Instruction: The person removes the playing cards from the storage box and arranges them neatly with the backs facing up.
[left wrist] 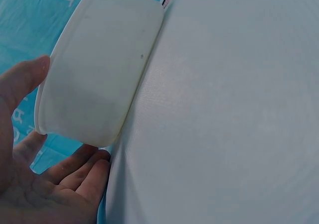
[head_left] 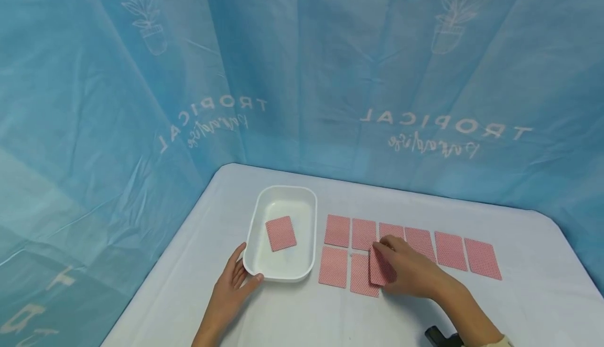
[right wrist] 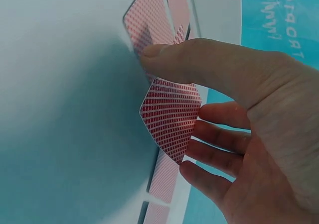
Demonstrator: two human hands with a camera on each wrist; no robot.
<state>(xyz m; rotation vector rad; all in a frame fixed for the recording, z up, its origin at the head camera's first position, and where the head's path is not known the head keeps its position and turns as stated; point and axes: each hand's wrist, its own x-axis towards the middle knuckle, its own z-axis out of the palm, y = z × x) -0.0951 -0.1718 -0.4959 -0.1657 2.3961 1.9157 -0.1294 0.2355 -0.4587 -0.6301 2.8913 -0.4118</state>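
A white plastic tray point(head_left: 302, 271) stands on the left of the table, with one red-backed playing card point(head_left: 281, 234) lying face down inside. My left hand point(head_left: 231, 289) holds the tray's near left corner; in the left wrist view the thumb touches the rim and the fingers meet the side wall point(left wrist: 99, 69). Over the front row of cards, my right hand point(head_left: 415, 271) pinches a playing card point(right wrist: 172, 119) between thumb and fingers, bending it. The held card overlaps a face-down card point(head_left: 363, 279) in the head view. Its face is hidden.
Several face-down cards form a back row, from the leftmost card point(head_left: 337, 230) to the rightmost card point(head_left: 483, 259). Another card point(head_left: 333, 267) lies in the front row. A black object point(head_left: 441, 337) shows beside the right forearm. Blue printed curtains point(head_left: 330, 74) hang behind the white-covered table point(head_left: 401, 323).
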